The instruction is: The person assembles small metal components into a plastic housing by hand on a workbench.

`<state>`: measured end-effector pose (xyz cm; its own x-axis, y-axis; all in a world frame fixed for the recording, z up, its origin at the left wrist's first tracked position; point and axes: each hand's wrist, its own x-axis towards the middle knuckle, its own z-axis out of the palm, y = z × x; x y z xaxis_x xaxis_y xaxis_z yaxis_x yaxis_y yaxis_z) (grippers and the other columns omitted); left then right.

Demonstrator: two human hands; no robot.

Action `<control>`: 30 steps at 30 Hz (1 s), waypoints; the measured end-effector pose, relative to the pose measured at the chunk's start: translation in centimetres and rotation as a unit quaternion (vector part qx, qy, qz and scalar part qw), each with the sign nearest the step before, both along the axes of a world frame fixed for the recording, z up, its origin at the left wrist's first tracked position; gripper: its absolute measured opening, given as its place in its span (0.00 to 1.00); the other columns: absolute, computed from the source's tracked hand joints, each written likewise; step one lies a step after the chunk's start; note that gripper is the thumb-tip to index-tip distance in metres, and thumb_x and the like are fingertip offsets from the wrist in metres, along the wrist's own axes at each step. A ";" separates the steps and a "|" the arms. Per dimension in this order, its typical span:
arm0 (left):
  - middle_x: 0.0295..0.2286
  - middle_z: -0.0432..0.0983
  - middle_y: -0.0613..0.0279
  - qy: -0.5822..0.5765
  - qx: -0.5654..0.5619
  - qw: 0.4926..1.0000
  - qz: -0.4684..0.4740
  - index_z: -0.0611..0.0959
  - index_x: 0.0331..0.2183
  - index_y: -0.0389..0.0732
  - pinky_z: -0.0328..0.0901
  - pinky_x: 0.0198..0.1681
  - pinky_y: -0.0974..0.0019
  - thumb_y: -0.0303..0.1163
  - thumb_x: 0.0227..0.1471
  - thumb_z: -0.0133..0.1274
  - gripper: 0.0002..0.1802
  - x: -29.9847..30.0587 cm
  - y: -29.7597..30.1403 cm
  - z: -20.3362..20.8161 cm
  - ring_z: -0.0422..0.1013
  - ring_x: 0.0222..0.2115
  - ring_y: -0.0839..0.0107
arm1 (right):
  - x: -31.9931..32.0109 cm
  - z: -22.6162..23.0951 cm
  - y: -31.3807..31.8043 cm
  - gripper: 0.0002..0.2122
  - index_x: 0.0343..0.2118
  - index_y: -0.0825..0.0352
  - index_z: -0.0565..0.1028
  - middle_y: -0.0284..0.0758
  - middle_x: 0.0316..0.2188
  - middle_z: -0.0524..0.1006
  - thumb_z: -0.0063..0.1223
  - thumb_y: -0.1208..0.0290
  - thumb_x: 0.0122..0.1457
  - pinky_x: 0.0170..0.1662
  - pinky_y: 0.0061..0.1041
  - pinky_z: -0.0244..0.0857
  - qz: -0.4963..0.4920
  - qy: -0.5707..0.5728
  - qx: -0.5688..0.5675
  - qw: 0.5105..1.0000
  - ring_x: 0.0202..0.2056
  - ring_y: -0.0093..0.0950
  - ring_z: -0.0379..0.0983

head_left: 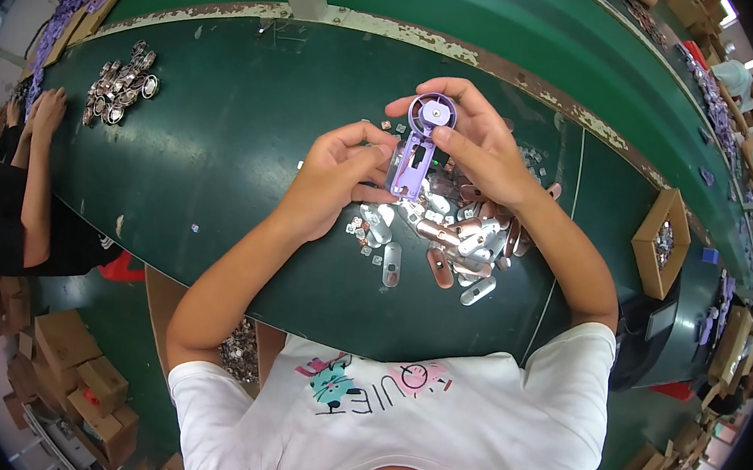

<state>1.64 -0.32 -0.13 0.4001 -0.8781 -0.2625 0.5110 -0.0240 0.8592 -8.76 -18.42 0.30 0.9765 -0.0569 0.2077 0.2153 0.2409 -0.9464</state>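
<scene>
Above the green table I hold a purple handheld fan body (413, 168), with its round fan head at the top and its open handle pointing down. My right hand (487, 146) is closed around the fan head, the thumb on its near rim. Fingers of my left hand (335, 175) grip the left side of the handle, where a thin shiny edge shows; what it belongs to is unclear. Beneath and beside the fan lies a pile of silver and copper-coloured oval plates (438, 232). Small square pieces (360, 231) are scattered close to my left hand.
Shiny metal rings (121, 86) lie heaped at the far left. A cardboard box (661, 244) of small parts stands on the right. Along the far edge runs a worn metal rail (396, 30). Another person's arm (40, 175) rests at the table's left end.
</scene>
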 end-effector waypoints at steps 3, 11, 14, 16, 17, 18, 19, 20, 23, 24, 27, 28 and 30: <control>0.30 0.77 0.59 0.014 -0.005 1.000 -0.008 0.75 0.36 0.35 0.75 0.32 0.71 0.30 0.58 0.46 0.08 -0.2 0.1 0.0 0.76 0.28 0.73 | 0.1 -0.5 0.1 0.19 0.53 0.66 0.60 0.47 0.51 0.68 0.49 0.69 0.61 0.54 0.31 0.63 0.004 -0.006 -0.017 1.000 0.52 0.30 0.67; 0.32 0.77 0.56 -0.007 0.006 1.000 -0.030 0.74 0.38 0.37 0.75 0.34 0.68 0.33 0.59 0.44 0.10 0.0 0.2 -0.5 0.77 0.31 0.69 | 0.2 -0.9 0.6 0.17 0.54 0.66 0.58 0.45 0.51 0.68 0.43 0.74 0.63 0.56 0.33 0.60 -0.004 0.016 -0.079 0.997 0.53 0.30 0.65; 0.32 0.77 0.57 -0.011 -0.007 1.000 -0.018 0.74 0.38 0.37 0.74 0.35 0.68 0.32 0.58 0.46 0.09 0.0 0.1 -0.9 0.77 0.32 0.69 | 0.3 -1.2 0.1 0.17 0.55 0.66 0.58 0.44 0.51 0.68 0.42 0.75 0.63 0.56 0.31 0.59 -0.007 0.017 -0.091 0.996 0.52 0.29 0.65; 0.31 0.77 0.58 -0.017 -0.013 0.999 -0.025 0.74 0.38 0.36 0.74 0.36 0.67 0.30 0.58 0.47 0.08 0.1 0.1 -1.2 0.77 0.32 0.70 | 0.2 -1.2 0.2 0.18 0.55 0.66 0.59 0.43 0.51 0.68 0.43 0.75 0.63 0.55 0.30 0.60 -0.007 0.025 -0.097 0.995 0.52 0.28 0.65; 0.31 0.77 0.58 -0.017 -0.013 0.999 -0.026 0.74 0.38 0.36 0.74 0.36 0.67 0.30 0.58 0.47 0.08 0.0 0.0 -1.2 0.77 0.32 0.70 | 0.2 -1.2 0.2 0.18 0.55 0.66 0.59 0.43 0.51 0.67 0.45 0.75 0.62 0.54 0.29 0.60 -0.007 0.032 -0.102 0.994 0.51 0.27 0.65; 0.31 0.77 0.59 -0.026 -0.022 0.999 -0.018 0.74 0.38 0.35 0.73 0.36 0.68 0.30 0.58 0.48 0.08 -0.1 0.0 -1.3 0.76 0.32 0.71 | 0.3 -1.2 0.2 0.18 0.55 0.66 0.59 0.43 0.51 0.67 0.45 0.75 0.62 0.54 0.29 0.60 -0.008 0.032 -0.103 0.994 0.51 0.27 0.65; 0.31 0.76 0.59 -0.036 -0.031 0.999 -0.009 0.73 0.38 0.35 0.73 0.37 0.69 0.29 0.58 0.48 0.08 -0.2 0.0 -1.3 0.75 0.32 0.73 | 0.5 -1.0 0.2 0.19 0.54 0.66 0.61 0.39 0.46 0.70 0.48 0.75 0.61 0.48 0.25 0.62 -0.031 0.027 -0.133 0.990 0.46 0.23 0.67; 0.31 0.76 0.59 -0.036 -0.031 0.999 -0.009 0.73 0.38 0.35 0.73 0.37 0.69 0.29 0.58 0.48 0.08 -0.2 0.0 -1.5 0.75 0.32 0.73 | 0.6 -0.8 0.2 0.20 0.54 0.67 0.62 0.35 0.41 0.73 0.52 0.75 0.59 0.42 0.21 0.64 -0.054 0.022 -0.162 0.985 0.40 0.19 0.69; 0.30 0.76 0.61 -0.168 -0.025 0.985 0.016 0.73 0.39 0.34 0.70 0.37 0.73 0.29 0.59 0.47 0.09 -0.5 0.0 -2.0 0.73 0.32 0.78 | 0.3 -0.1 0.2 0.22 0.53 0.68 0.64 0.32 0.33 0.75 0.56 0.75 0.57 0.38 0.18 0.66 -0.064 0.112 -0.074 0.989 0.32 0.18 0.71; 0.30 0.75 0.62 -0.249 -0.038 0.967 0.034 0.72 0.39 0.33 0.68 0.36 0.74 0.28 0.59 0.47 0.09 -0.7 -0.1 -2.0 0.72 0.32 0.80 | 0.2 0.1 0.4 0.21 0.52 0.69 0.66 0.31 0.28 0.75 0.57 0.75 0.56 0.35 0.16 0.67 -0.063 0.123 -0.053 0.989 0.28 0.17 0.71; 0.28 0.74 0.63 -0.357 -0.037 0.933 0.043 0.71 0.39 0.32 0.66 0.34 0.76 0.27 0.59 0.46 0.08 -0.9 0.1 -1.8 0.70 0.30 0.82 | 0.0 0.5 -0.1 0.17 0.48 0.70 0.68 0.33 0.35 0.76 0.56 0.77 0.56 0.40 0.18 0.69 -0.019 0.193 -0.042 0.980 0.36 0.18 0.73; 0.28 0.74 0.63 -0.384 -0.025 0.922 0.033 0.70 0.38 0.32 0.66 0.32 0.76 0.26 0.59 0.45 0.07 -0.9 0.1 -1.8 0.69 0.29 0.83 | 0.0 0.4 0.0 0.17 0.48 0.70 0.68 0.33 0.35 0.76 0.56 0.77 0.56 0.40 0.18 0.69 -0.019 0.193 -0.042 0.980 0.36 0.18 0.73; 0.25 0.73 0.61 -0.379 -0.015 0.925 0.023 0.69 0.38 0.33 0.64 0.28 0.74 0.25 0.59 0.45 0.07 -1.0 0.2 -2.1 0.70 0.26 0.79 | 0.0 -0.1 0.3 0.13 0.44 0.70 0.70 0.33 0.34 0.76 0.56 0.78 0.56 0.39 0.18 0.70 -0.016 0.181 0.022 0.983 0.34 0.18 0.73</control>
<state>0.66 -0.17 -2.19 0.4962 -0.8579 0.1332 -0.2395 0.0121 0.9708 -8.77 -18.08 0.23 0.9836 -0.0897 -0.1565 -0.1256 0.2824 -0.9511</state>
